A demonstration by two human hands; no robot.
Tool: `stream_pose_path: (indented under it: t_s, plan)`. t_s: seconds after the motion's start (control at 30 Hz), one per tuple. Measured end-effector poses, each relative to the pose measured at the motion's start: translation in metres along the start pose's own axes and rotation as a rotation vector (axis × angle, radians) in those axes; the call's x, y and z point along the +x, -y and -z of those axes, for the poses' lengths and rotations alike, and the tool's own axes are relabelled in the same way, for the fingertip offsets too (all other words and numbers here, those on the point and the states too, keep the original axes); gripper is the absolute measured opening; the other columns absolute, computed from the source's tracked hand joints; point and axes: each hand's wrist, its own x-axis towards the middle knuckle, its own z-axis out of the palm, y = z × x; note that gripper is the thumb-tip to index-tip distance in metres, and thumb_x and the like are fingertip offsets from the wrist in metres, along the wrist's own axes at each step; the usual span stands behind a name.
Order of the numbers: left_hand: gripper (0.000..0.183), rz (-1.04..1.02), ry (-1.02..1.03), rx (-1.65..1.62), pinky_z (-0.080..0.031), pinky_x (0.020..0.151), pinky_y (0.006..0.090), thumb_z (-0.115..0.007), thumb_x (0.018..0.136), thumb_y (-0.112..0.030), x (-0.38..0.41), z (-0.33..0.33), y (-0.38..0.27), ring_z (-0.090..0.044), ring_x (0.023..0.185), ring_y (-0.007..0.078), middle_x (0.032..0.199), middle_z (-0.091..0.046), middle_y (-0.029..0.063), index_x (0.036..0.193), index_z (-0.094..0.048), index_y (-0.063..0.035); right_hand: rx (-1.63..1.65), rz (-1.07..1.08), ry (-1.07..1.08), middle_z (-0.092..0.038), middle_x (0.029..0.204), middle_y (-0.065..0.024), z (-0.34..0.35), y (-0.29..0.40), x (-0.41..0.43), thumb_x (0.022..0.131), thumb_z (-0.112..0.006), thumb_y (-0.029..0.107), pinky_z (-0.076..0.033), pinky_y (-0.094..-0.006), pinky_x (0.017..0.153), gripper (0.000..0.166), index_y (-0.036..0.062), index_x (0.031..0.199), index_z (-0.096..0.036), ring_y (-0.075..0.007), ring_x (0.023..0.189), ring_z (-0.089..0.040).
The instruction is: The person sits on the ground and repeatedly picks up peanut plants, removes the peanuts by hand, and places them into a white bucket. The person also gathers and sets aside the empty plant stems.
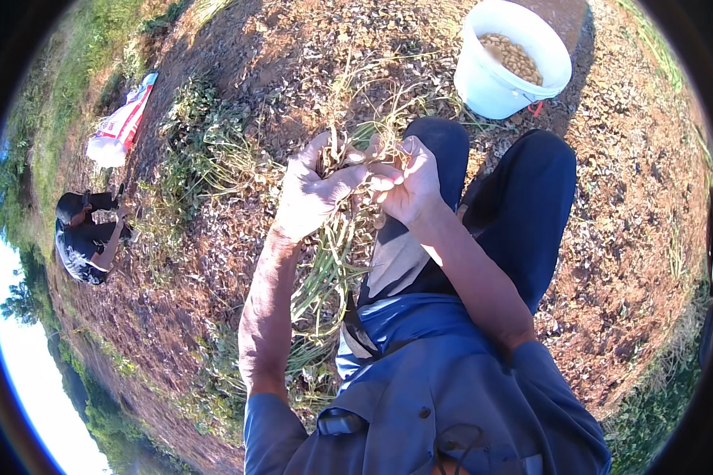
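Observation:
My left hand [318, 190] is closed round a bundle of peanut plants [331, 243], whose roots show between my two hands and whose green stems hang down past my left wrist. Close beside it, my right hand [407, 181] has its fingers at the roots, where a pale peanut pod [355, 157] shows. The exact grip of the right fingertips is partly hidden among the roots. Beyond my knees, at the upper right, stands a white plastic bucket [487, 89] with many peanuts [514, 59] in it.
Pulled plants [199, 136] lie in a heap on the leaf-strewn soil to the left. Farther left are a white and red sack [119, 127] and a crouching person [86, 240] in dark clothes. My bent knees [535, 172] are just below the bucket.

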Motion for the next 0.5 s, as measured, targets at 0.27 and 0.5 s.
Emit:
stream_pose_path:
  t_s: [0.27,0.5]
  plan:
    - [0.033,0.033,-0.222,-0.241,-0.056,0.055,0.0281,-0.08,0.086,-0.003,0.008,0.029,-0.012,-0.069,0.071,0.0147,0.088,-0.072,0.0069,0.116,-0.064,-0.0014,-0.701,-0.038,-0.214,-0.065,0.09,-0.006,-0.026,-0.012,-0.032,0.102,-0.058,0.016,-0.046,-0.0257,0.045,0.013,0.006,0.109,-0.059,-0.0122,0.055,-0.06]
    - [0.027,0.014,-0.237,-0.294,-0.055,0.051,0.0297,-0.077,0.087,-0.003,0.016,0.045,-0.014,-0.066,0.061,0.0166,0.083,-0.07,0.0085,0.11,-0.064,-0.0036,-1.07,-0.251,0.049,-0.056,0.065,0.0004,-0.018,-0.038,-0.036,0.104,-0.063,0.024,-0.038,-0.0232,0.04,0.023,0.001,0.106,-0.064,-0.0043,0.043,-0.047]
